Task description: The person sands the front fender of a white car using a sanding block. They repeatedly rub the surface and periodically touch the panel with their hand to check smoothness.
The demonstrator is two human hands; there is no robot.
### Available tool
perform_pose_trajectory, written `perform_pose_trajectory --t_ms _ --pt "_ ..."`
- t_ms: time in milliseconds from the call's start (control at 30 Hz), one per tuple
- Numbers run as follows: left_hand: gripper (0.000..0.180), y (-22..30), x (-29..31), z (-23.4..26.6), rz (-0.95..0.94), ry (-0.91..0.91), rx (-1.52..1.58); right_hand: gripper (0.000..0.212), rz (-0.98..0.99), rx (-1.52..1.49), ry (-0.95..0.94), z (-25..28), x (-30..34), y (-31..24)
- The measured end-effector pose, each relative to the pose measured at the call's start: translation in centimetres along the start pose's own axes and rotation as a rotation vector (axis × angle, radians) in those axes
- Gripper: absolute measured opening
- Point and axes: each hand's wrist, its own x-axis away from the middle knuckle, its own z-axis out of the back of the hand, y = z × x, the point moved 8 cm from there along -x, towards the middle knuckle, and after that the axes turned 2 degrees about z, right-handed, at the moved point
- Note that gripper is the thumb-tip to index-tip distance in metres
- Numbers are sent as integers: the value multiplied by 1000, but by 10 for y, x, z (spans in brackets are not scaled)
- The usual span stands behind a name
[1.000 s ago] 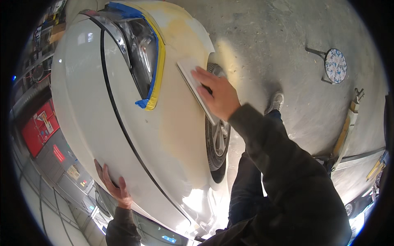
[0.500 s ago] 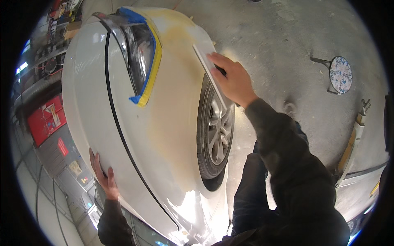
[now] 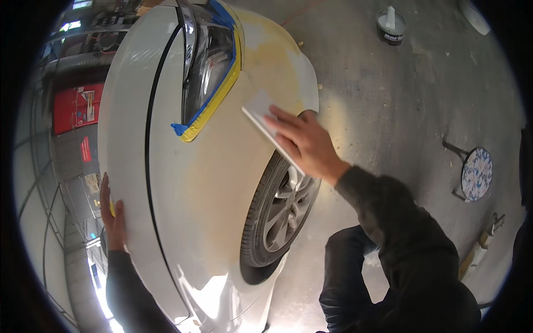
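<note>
My right hand point(image 3: 313, 147) is closed around a long, flat, pale sanding block point(image 3: 256, 115). The block lies slanted over the white car's front fender point(image 3: 219, 172), above the wheel arch; whether its whole underside touches the panel is hidden. Yellowish, dull patches spread across the fender. Blue and yellow masking tape point(image 3: 221, 95) edges the headlight point(image 3: 212, 58). On the far left, my left hand point(image 3: 115, 222) rests open on the hood point(image 3: 127, 144), fingers stretched out and thumb apart.
The front wheel point(image 3: 287, 208) sits just below the right hand. On the concrete floor stand a small patterned round stool point(image 3: 477, 174) and a dark bucket point(image 3: 391, 33) with something white in it. A red cabinet point(image 3: 75, 108) stands beyond the car's left side.
Relative to the fender, the sanding block has shifted inward, from the wheel-arch edge toward the headlight. My view has moved, bringing the bucket into sight. The left hand remains on the hood.
</note>
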Motion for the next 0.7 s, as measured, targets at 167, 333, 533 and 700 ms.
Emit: perform_pose_trajectory --t_ms 167,333,533,700 --pt "61 13 -9 10 -127 139 -390 42 64 -53 53 3 -39 36" --pt "55 54 14 -19 -39 355 -656 46 192 12 -126 14 18 61" --pt "89 198 101 -173 7 190 -721 39 61 55 -82 70 124 175" --pt "86 263 44 -228 -2 406 -697 38 -7 -84 -143 68 192 200"
